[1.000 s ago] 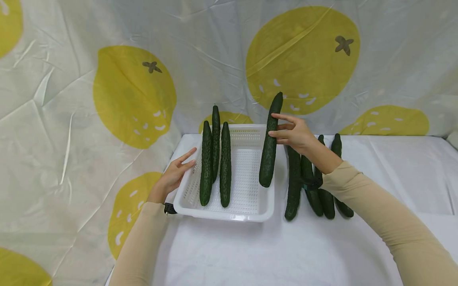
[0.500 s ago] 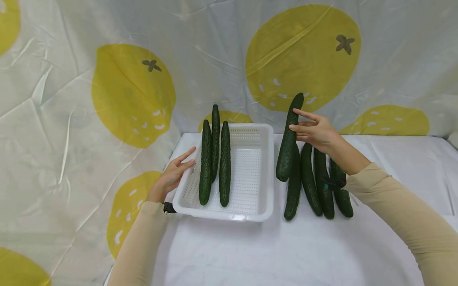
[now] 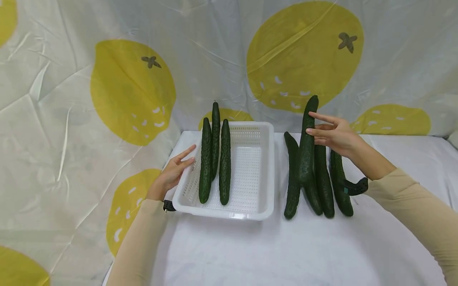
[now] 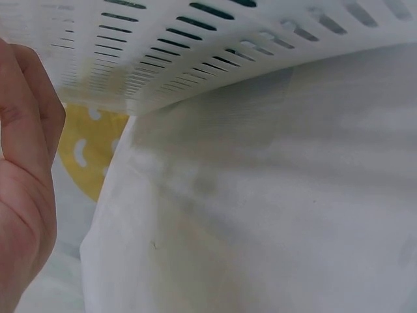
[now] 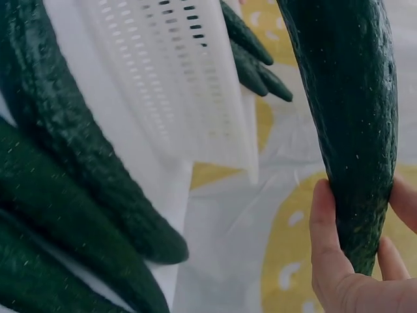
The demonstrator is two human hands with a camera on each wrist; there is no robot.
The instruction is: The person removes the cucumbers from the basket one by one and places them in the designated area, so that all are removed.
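In the head view, my right hand (image 3: 336, 133) pinches a dark green cucumber (image 3: 308, 151) near its upper end. The cucumber is held nearly upright over several other cucumbers (image 3: 323, 186) lying side by side on the table, overlapping one of them. The right wrist view shows fingers (image 5: 324, 218) and thumb on both sides of the cucumber (image 5: 355, 117). My left hand (image 3: 172, 171) rests against the left side of a white perforated plastic basket (image 3: 266, 174), fingers extended to its rim. Three cucumbers (image 3: 224, 163) lean in the basket's left part, tips above the back rim.
A white cloth (image 3: 229, 250) covers the table. Behind it and to the left hangs a pale sheet (image 3: 211, 51) printed with large yellow lemons. In the right wrist view, the basket's slotted wall (image 5: 176, 78) stands beside the lying cucumbers (image 5: 85, 150).
My right hand has carried its cucumber to the right, from above the basket's right rim to over the row of cucumbers. The left hand and the basket have stayed put.
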